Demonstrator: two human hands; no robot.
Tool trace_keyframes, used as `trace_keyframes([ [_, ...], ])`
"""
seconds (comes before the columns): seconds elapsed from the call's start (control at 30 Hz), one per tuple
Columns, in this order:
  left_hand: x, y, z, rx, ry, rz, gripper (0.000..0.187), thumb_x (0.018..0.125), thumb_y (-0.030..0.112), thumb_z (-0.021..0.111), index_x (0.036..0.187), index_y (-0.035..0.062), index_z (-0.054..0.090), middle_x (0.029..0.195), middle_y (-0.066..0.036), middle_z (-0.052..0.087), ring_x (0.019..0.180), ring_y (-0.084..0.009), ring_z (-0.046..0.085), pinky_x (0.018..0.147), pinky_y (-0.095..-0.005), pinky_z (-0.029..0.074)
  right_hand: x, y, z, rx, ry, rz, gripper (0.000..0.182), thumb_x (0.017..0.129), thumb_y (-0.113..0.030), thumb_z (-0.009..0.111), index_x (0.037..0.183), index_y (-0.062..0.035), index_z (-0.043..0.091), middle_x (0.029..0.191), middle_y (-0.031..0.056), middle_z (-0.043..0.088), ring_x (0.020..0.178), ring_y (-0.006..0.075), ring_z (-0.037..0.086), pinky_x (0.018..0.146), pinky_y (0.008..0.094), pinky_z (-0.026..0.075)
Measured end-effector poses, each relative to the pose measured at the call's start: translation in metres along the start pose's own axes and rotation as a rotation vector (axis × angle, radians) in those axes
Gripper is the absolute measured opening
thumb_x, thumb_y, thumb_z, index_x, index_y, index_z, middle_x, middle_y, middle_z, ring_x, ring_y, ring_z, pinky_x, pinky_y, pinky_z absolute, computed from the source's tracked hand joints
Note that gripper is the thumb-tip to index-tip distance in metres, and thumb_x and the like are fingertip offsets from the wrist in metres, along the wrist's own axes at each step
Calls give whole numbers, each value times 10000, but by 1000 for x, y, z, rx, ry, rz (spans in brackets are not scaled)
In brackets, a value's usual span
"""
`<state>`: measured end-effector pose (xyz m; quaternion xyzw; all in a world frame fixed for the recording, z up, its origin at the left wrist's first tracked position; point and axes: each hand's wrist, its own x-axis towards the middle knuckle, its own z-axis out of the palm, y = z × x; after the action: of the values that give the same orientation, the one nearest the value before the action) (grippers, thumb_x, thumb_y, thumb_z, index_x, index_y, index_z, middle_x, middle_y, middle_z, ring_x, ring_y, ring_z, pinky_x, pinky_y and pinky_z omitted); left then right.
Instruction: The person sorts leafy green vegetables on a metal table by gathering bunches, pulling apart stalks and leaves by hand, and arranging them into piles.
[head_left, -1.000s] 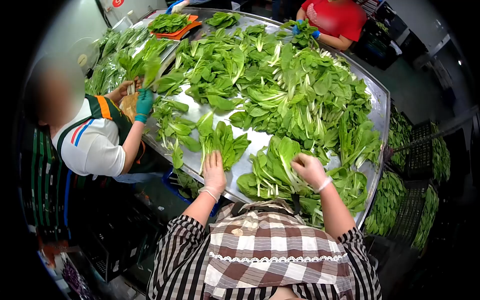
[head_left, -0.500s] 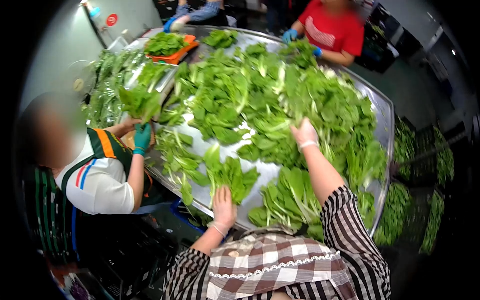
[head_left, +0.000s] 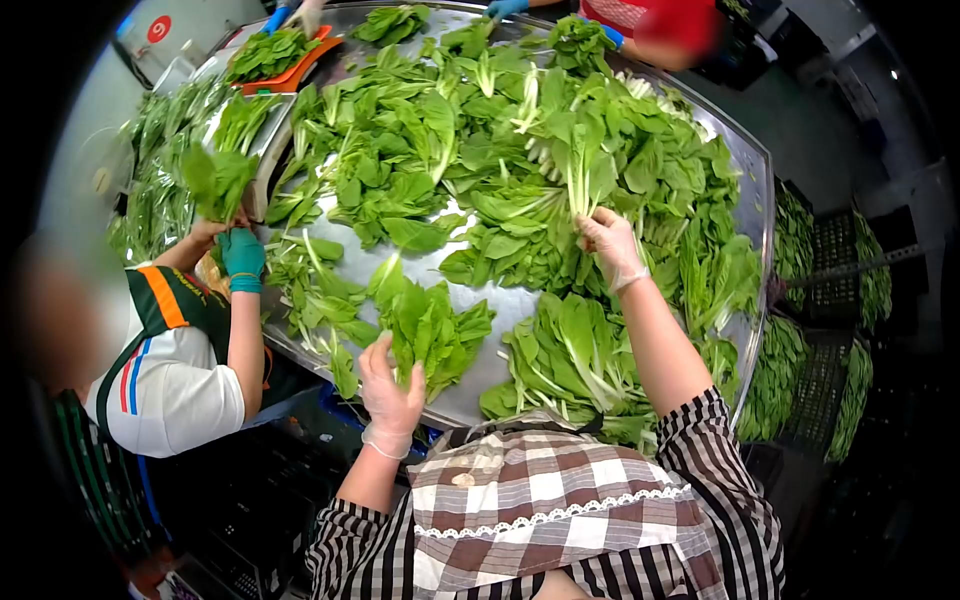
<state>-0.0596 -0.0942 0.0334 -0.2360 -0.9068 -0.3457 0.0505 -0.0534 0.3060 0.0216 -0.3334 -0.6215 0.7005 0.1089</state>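
In the head view my right hand [head_left: 610, 247], in a clear glove, pinches the pale stem ends of a leafy green [head_left: 578, 165], whose leaves point away from me over the heap. My left hand [head_left: 390, 392], also gloved, has its thumb and fingers apart at the near side of a small pile of leafy greens [head_left: 430, 325]. Between my arms, by the table's near edge, lies another pile of greens [head_left: 570, 355] with long pale stems. A wide heap of loose greens [head_left: 390, 180] covers much of the metal table [head_left: 465, 390].
At left, a person in a white shirt [head_left: 185, 375] holds a bunch of greens [head_left: 218, 182] beside bagged greens [head_left: 155, 175]. An orange tray [head_left: 300, 70] stands at the far left. Across the table is a person in red [head_left: 640, 15]. Crates of greens [head_left: 830, 275] stand at right.
My left hand has drawn back from the small pile and its fingers have spread. My right hand now shows stem ends in its fingers. The whole view has shifted slightly.
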Motion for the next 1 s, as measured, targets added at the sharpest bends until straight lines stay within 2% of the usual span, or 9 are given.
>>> trace_keyframes([
  [0.03,6,7,3,-49,45,64,645,754,48,733,1345,34,476,1154,-140,539,848,-223,561,756,-337,493,-11,0,2,31,7,9,193,891,-190,715,966,-18,669,784,14,633,609,92,560,581,235,444],
  [0.1,15,39,16,-233,-33,115,484,813,61,699,1270,11,548,1139,-165,562,920,-247,581,725,-309,517,-36,6,-5,145,-54,15,208,898,-182,712,1016,-21,657,820,25,651,635,106,593,597,242,466],
  [0.13,22,51,27,-306,-78,128,443,821,64,695,1245,13,576,1111,-157,578,870,-217,590,707,-294,515,-48,9,-2,152,-50,1,208,900,-180,712,1016,-17,655,827,28,657,643,110,601,605,243,474],
  [0.2,33,69,52,-547,-233,32,392,846,89,697,1219,22,599,1061,-117,605,794,-152,580,694,-269,509,-79,7,9,130,-40,-18,212,908,-167,705,1023,1,649,848,39,673,658,115,616,635,250,501],
  [0.3,42,90,99,-917,-345,-281,383,879,172,713,1200,-4,598,1079,-80,626,829,-114,586,728,-256,508,-117,32,19,156,-62,-39,182,897,-127,714,1002,12,661,827,34,675,671,101,620,639,234,509],
  [0.37,48,100,113,-1102,-356,-435,333,887,147,703,1158,-23,608,1055,-78,652,843,-118,605,770,-257,501,-142,48,28,128,-97,-53,176,901,-101,702,1025,20,672,823,34,674,694,89,619,640,219,489],
  [0.47,44,95,113,-1239,-495,-504,249,892,95,686,1104,-19,622,1006,-66,678,855,-121,616,807,-261,491,-165,71,34,127,-115,-27,192,921,-85,670,1072,34,668,854,37,684,716,83,624,673,214,500],
  [0.73,16,83,118,-1283,-455,-498,196,894,33,668,1082,3,621,1003,-58,683,884,-118,624,830,-267,486,-184,84,41,180,-77,-52,227,964,-41,573,1165,63,557,987,84,660,771,142,675,727,252,557],
  [1.0,18,86,101,-1213,-486,-447,160,910,77,659,1032,-27,655,952,-56,694,835,-114,615,795,-269,481,-189,71,34,311,-122,52,258,951,-103,621,1169,25,566,998,76,662,800,165,673,757,284,546],
])
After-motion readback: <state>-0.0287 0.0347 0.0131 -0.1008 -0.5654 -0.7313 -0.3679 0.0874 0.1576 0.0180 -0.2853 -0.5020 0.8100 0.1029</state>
